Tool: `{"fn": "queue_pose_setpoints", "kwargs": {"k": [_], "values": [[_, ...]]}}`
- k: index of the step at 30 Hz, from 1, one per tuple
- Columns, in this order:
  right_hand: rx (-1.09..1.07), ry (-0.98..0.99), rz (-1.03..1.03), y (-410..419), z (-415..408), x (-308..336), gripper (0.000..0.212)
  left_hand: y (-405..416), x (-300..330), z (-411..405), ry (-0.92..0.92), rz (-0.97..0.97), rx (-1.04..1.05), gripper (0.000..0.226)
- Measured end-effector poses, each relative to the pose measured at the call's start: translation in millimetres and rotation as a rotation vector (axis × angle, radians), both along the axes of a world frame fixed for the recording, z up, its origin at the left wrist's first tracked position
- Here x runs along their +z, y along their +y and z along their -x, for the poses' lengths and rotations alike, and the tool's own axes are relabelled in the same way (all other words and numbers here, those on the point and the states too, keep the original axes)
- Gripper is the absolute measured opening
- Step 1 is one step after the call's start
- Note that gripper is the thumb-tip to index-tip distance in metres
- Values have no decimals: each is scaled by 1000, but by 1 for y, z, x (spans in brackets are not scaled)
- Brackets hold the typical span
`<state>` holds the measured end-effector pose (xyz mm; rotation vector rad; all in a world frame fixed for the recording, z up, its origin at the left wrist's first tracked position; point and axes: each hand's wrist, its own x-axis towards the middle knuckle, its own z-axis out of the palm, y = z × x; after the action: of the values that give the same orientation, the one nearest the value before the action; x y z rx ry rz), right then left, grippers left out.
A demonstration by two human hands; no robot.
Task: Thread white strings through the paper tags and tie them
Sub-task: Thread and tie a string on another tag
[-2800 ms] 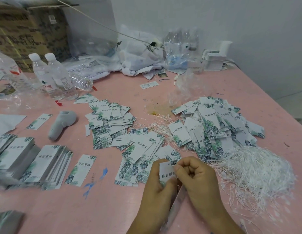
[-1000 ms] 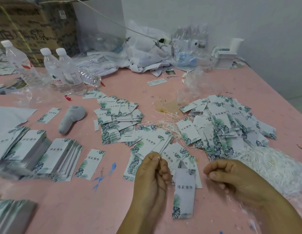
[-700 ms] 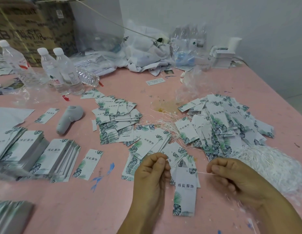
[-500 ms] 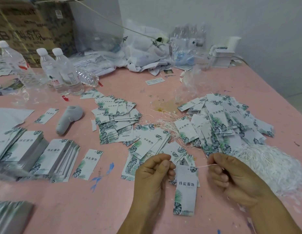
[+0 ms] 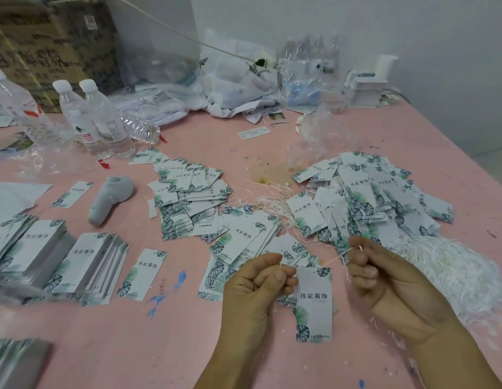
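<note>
**Tag hung between two pinches, knot not yet drawn**

Pink table (image 5: 188,346) under a white wall, littered from edge to edge. Far left: neat stacks (image 5: 84,265) of tags, squared up, probably stock waiting for string. Behind them, water bottles (image 5: 98,119) and a grey handheld tool (image 5: 109,197), parked out of the working zone. Mid-table: loose tags (image 5: 188,203) fanned in a rough heap.

Near centre, left hand (image 5: 255,287) curled, thumb and forefinger pinching one end of a white string (image 5: 332,259). Hanging just right of it, one tag (image 5: 314,301), upright, suspended by its top corner so the hole stays free. Right hand (image 5: 384,279) opposite, thumb and forefinger pinching the other end, remaining fingers curled in; string pulled taut between the two, presumably to draw a knot.

Further right: strung tags (image 5: 364,197) piled, and a tangle of spare strings (image 5: 446,265) within easy reach of the right hand.

Hole itself too small to make out; knot formed or not, impossible to say. String between the left fingers and the tag barely visible. Both forearms cut off at the bottom edge.
</note>
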<state>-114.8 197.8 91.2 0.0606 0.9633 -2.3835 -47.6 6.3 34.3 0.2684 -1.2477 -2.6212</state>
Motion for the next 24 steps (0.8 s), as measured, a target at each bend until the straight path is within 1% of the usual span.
{"fn": "queue_pose_setpoints", "kwargs": {"k": [2,4,8,11,14,16,17,21,24], "values": [[-35,45,-66,-2,-1,-2,18,0,-1,0,-1,10,-12,40],[-58,107,-137,-7,-5,-5,21,0,-1,-1,4,23,-28,30],[-10,209,-203,-26,-18,-10,22,-1,-3,0,4,95,-26,27],[-38,281,-283,-37,-25,-15,21,1,-4,-1,10,157,-23,21],[-100,405,-453,-44,-32,-20,23,2,-5,-2,-3,200,-15,24],[-119,453,-562,-46,-35,-24,22,3,-6,-2,-7,218,-23,22],[-118,460,-585,-47,-36,-26,23,3,-5,-3,-4,225,-28,21],[-103,443,-566,-51,-39,-28,19,5,-2,-3,21,211,-46,16],[-116,416,-542,-53,-40,-27,24,5,-1,-4,3,258,-35,17]]}}
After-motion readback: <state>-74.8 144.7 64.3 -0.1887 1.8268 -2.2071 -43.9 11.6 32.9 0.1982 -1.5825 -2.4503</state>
